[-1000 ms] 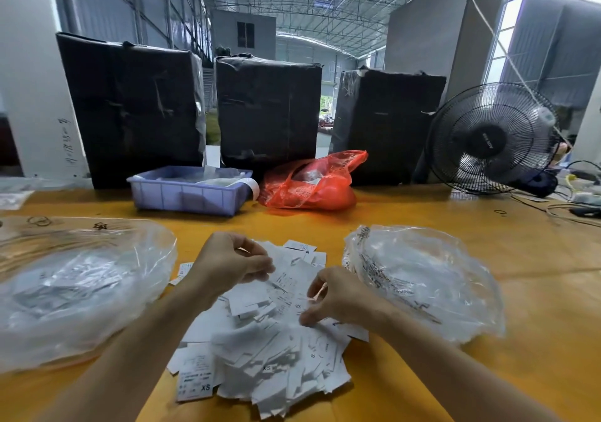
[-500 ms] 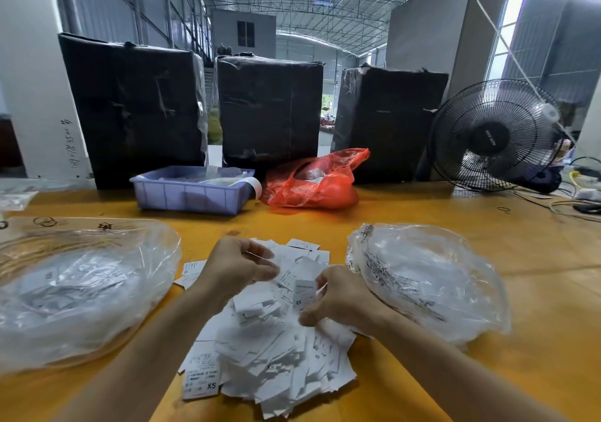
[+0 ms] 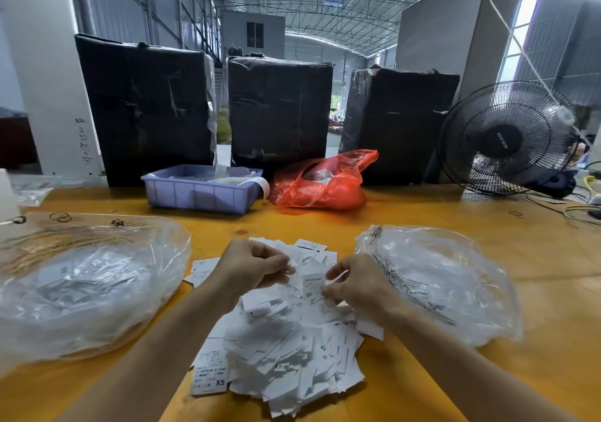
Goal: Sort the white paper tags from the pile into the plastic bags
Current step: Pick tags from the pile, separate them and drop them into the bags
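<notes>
since a moment earlier our right hand had lifted one xs tag upright off the pile between the two clear bags, pinching it to read its size, while our left hand stayed curled around gathered tags.

Across my yellow table stand three black boxes, a blue tray, a red bag and a fan.
</notes>
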A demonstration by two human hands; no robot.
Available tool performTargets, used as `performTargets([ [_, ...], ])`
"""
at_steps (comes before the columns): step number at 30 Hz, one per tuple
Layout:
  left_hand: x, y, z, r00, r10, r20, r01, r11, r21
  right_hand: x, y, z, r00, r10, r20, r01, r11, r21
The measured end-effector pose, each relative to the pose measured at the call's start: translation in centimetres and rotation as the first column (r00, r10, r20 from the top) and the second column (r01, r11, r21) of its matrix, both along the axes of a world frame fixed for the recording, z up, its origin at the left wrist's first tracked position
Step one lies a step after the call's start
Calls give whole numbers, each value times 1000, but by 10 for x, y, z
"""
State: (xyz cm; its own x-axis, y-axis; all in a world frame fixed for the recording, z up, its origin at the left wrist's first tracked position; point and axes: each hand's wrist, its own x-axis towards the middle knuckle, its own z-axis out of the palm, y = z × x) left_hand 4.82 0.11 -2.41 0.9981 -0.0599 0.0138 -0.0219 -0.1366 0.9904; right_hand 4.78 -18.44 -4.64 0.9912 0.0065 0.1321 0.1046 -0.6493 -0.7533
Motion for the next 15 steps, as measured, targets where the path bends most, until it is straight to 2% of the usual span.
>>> performTargets([
  [5, 1, 0, -2, 1000, 8, 5, -8, 999, 34, -1, 2, -4, 1000, 5, 26, -4, 1000, -31],
  [7, 2, 0, -4, 1000, 12, 10, -13, 999, 49, -3, 2, -4, 998, 57, -36, -56, 998, 12],
  [10, 3, 2, -5, 1000, 13, 7, -14, 999, 48, -4, 2, -2, 978, 141, -156, -155, 984, -86],
  [13, 3, 2, -5, 1000, 12, 7, -13, 998, 56, -4, 4, -2, 970, 162, -182, -192, 968, -160],
  [15, 3, 2, -5, 1000, 4, 1, -4, 997, 74, -5, 3, -2, 968, 165, -191, -194, 970, -149],
])
